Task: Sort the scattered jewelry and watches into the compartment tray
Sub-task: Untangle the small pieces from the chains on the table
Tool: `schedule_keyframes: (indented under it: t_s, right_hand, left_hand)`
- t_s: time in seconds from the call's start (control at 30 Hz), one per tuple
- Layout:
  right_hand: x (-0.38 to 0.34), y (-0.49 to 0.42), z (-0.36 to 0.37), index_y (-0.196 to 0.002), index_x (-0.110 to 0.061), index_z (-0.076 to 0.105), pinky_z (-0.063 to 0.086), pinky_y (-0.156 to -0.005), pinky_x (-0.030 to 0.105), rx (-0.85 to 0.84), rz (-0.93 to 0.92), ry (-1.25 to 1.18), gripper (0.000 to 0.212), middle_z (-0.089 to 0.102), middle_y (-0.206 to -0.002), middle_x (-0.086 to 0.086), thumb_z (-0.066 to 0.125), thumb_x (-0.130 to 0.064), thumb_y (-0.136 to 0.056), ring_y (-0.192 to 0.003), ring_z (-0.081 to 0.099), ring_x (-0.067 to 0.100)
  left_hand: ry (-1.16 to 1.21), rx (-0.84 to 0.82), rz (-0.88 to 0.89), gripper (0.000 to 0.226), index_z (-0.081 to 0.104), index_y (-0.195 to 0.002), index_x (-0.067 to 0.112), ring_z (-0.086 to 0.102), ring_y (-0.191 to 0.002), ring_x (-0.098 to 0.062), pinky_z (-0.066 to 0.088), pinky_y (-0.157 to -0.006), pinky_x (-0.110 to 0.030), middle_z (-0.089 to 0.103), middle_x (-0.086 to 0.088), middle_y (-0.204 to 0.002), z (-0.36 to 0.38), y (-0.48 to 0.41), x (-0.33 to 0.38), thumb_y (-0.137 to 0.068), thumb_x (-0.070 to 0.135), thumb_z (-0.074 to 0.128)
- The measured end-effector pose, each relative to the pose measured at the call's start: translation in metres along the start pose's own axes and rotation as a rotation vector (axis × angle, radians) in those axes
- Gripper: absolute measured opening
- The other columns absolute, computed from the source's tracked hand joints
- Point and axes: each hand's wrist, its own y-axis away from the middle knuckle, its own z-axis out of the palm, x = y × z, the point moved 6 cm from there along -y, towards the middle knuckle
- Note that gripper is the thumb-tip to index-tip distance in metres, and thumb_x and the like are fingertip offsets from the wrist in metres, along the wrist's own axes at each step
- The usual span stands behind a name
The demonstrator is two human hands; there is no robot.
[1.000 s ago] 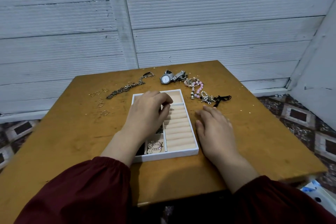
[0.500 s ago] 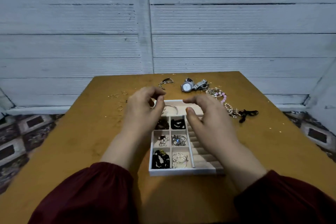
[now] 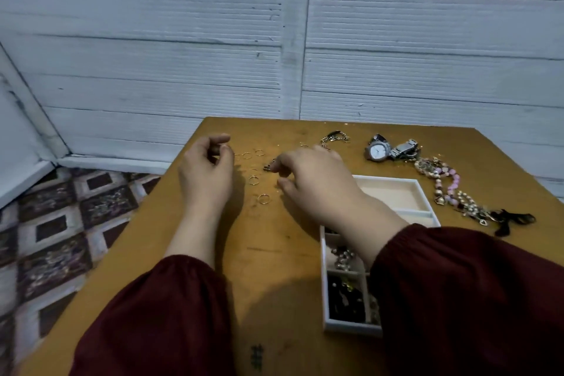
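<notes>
Lightly, right grip (image 3: 314, 183) pinches linked metal chain (image 3: 331, 139) near thin round rings (image 3: 264, 198).

The tray (image 3: 396, 182) sat toward the right of the surface (image 3: 274, 268). Rings (image 3: 264, 198) lay left of it, the chain (image 3: 334, 138) and watch (image 3: 378, 150) behind it, the beaded strand (image 3: 448, 186) just beside its right.

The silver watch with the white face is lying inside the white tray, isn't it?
Not quite. The silver watch with the white face is lying on the brown wooden table, past the far end of the white compartment tray, not inside it. The head view shows this.
</notes>
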Motion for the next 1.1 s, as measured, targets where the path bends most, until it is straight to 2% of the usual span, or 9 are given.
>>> schedule_keyframes:
  t_s: [0.13, 0.3, 0.53, 0.73, 0.83, 0.97, 1.1]
  right_hand:
    - [-0.005, -0.019, 0.025, -0.113, -0.032, 0.063, 0.035, -0.093, 0.035, -0.127, 0.016, 0.082, 0.024, 0.066, -0.116, 0.0, 0.056, -0.035, -0.09, -0.115, 0.051, 0.026]
    - [-0.012, -0.029, 0.04, -0.108, -0.029, 0.065, 0.039, -0.092, 0.034, -0.18, 0.036, 0.065, 0.026, 0.067, -0.112, 0.001, 0.057, -0.043, -0.088, -0.113, 0.056, 0.027]
    - [-0.009, -0.027, 0.045, -0.095, -0.031, 0.067, 0.039, -0.087, 0.033, -0.158, 0.073, 0.021, 0.026, 0.069, -0.095, -0.006, 0.061, -0.047, -0.075, -0.101, 0.06, 0.021]
    - [-0.007, -0.026, 0.046, -0.088, -0.032, 0.065, 0.039, -0.088, 0.033, -0.127, 0.094, 0.0, 0.017, 0.068, -0.092, -0.006, 0.061, -0.042, -0.075, -0.102, 0.057, 0.022]
    - [-0.005, -0.026, 0.047, -0.086, -0.032, 0.064, 0.037, -0.089, 0.033, -0.119, 0.104, 0.002, 0.014, 0.068, -0.093, -0.006, 0.06, -0.04, -0.076, -0.104, 0.055, 0.023]
    - [-0.005, -0.026, 0.051, -0.088, -0.029, 0.062, 0.035, -0.09, 0.035, -0.162, 0.128, -0.011, 0.015, 0.066, -0.099, -0.006, 0.061, -0.041, -0.078, -0.106, 0.049, 0.025]
    - [-0.003, -0.026, 0.053, -0.088, -0.027, 0.056, 0.034, -0.087, 0.035, -0.15, 0.128, -0.069, 0.011, 0.064, -0.096, -0.006, 0.06, -0.034, -0.081, -0.103, 0.047, 0.025]
  left_hand:
    - [0.011, 0.008, -0.064, 0.019, 0.064, -0.093, 0.026, 0.057, -0.069, -0.008, 0.048, -0.07, -0.027, 0.064, 0.004, -0.081, -0.001, -0.004, -0.014, -0.088, 0.011, 0.055]
    - [-0.034, -0.013, -0.041, 0.018, 0.063, -0.092, 0.026, 0.054, -0.065, -0.013, 0.047, -0.069, -0.03, 0.054, 0.014, -0.069, 0.004, -0.005, -0.016, -0.086, 0.01, 0.056]
    - [-0.057, -0.032, -0.063, 0.018, 0.066, -0.096, 0.023, 0.053, -0.063, -0.007, 0.046, -0.069, -0.029, 0.055, 0.015, -0.069, 0.004, -0.004, -0.014, -0.086, 0.012, 0.055]
    - [-0.087, -0.044, -0.081, 0.017, 0.065, -0.098, 0.024, 0.05, -0.058, 0.001, 0.039, -0.057, -0.022, 0.054, 0.016, -0.07, 0.004, -0.002, -0.013, -0.088, 0.015, 0.055]
    - [-0.101, -0.05, -0.077, 0.017, 0.065, -0.098, 0.025, 0.051, -0.061, 0.002, 0.038, -0.061, -0.022, 0.055, 0.017, -0.07, 0.005, -0.001, -0.012, -0.088, 0.016, 0.054]
    - [-0.111, -0.059, -0.065, 0.017, 0.065, -0.099, 0.024, 0.055, -0.069, -0.01, 0.04, -0.066, -0.023, 0.054, 0.017, -0.072, 0.006, -0.001, -0.011, -0.088, 0.017, 0.054]
    - [-0.14, -0.13, -0.076, 0.015, 0.065, -0.094, 0.024, 0.06, -0.081, -0.017, 0.047, -0.072, -0.028, 0.057, 0.016, -0.075, 0.011, -0.002, -0.015, -0.087, 0.016, 0.055]
